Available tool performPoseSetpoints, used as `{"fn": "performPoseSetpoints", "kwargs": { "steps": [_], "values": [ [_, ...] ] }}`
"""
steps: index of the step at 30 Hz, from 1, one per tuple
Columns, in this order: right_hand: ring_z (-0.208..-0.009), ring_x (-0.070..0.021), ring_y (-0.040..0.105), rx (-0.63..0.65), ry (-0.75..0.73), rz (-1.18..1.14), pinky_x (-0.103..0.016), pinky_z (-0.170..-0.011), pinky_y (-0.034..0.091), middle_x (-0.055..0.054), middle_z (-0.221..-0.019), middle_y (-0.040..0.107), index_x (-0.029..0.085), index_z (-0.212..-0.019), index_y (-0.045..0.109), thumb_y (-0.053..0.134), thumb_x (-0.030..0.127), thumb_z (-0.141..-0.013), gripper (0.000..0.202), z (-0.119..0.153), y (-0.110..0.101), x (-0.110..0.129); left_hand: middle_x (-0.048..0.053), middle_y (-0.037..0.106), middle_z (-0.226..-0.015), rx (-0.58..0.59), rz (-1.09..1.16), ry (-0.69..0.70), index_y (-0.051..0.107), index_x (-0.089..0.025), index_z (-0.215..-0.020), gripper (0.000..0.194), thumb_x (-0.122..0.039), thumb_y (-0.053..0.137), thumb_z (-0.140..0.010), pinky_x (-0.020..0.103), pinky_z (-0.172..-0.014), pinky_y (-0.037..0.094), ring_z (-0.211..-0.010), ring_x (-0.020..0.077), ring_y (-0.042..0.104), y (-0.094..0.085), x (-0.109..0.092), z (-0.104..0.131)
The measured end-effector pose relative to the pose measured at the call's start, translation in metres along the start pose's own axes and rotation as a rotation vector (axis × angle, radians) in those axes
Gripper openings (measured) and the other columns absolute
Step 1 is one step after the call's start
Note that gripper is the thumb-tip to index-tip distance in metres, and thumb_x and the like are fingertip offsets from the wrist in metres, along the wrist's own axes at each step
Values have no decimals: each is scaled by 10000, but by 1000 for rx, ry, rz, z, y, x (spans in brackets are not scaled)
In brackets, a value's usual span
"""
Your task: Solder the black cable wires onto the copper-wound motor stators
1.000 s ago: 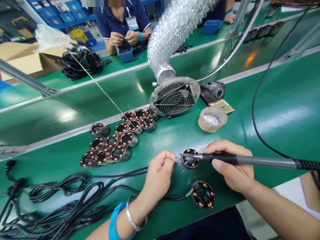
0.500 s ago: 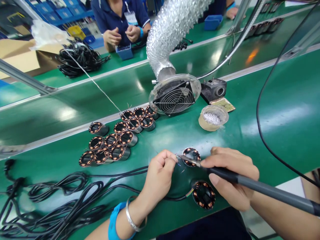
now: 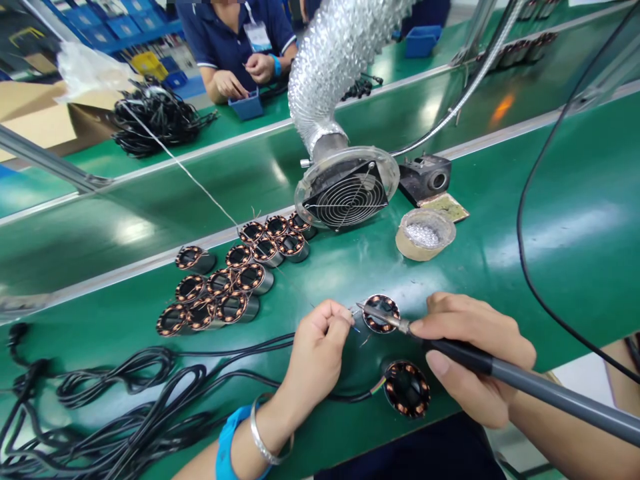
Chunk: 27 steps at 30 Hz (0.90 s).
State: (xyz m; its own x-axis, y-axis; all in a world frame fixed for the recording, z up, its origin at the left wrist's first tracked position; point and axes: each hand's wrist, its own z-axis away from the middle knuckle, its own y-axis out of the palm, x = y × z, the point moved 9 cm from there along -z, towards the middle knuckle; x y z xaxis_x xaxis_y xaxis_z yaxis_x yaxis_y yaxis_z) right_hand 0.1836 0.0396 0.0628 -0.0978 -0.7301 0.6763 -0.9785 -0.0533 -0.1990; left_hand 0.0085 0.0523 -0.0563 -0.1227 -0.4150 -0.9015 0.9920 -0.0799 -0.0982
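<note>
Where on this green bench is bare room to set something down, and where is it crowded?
Free: green bench right of the solder tub, crossed by one black cord. Crowded: stator cluster, tangled black cables, and around both hands.

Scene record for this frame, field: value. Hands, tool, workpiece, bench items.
left hand: pinches thin wire ends beside the stator
right hand: grips soldering iron, tip at the stator's left edge
stator: copper windings, lying flat on green bench
second stator: nearer the person, coloured leads attached
stator batch: clustered to the left, further back
fume extractor: fan grille on foil duct, behind the work
black cables: heaped at lower left
co-worker: across the line, hands at a blue bin
</note>
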Motion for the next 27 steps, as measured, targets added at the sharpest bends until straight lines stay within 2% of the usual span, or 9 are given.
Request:
{"fn": "performPoseSetpoints", "kwargs": {
  "steps": [17,21,24,27],
  "values": [
    [-511,-136,495,-53,-7,21,-296,-462,394,-14,-637,546,132,-1031,679,552,77,-710,349,3,-4,-6,-108,276,-487,2,18,1,504,-197,-724,220,-375,539,-850,191,-414,173,-440,74,206,-1,1,0],
    [-558,-144,545,-65,-32,63,-302,-491,450,-35,-732,617,146,-1149,649,559,74,-768,399,3,-2,-8,-103,297,-486,63,24,-12,495,-199,-743,232,-374,486,-896,202,-418,172,-448,84,206,4,-2,3],
    [-629,-135,624,10,-14,116,-266,-551,523,-41,-828,688,172,-1231,606,551,34,-842,416,2,11,-15,-85,351,-512,117,-43,52,467,-200,-724,293,-383,435,-951,203,-457,227,-483,91,260,7,-11,7],
    [-668,-129,660,86,-30,147,-240,-593,550,-36,-868,724,194,-1157,629,556,30,-876,334,1,22,-18,-74,367,-554,114,-113,118,440,-202,-712,328,-403,420,-972,207,-500,269,-527,100,302,5,-16,8]
  ]
}}
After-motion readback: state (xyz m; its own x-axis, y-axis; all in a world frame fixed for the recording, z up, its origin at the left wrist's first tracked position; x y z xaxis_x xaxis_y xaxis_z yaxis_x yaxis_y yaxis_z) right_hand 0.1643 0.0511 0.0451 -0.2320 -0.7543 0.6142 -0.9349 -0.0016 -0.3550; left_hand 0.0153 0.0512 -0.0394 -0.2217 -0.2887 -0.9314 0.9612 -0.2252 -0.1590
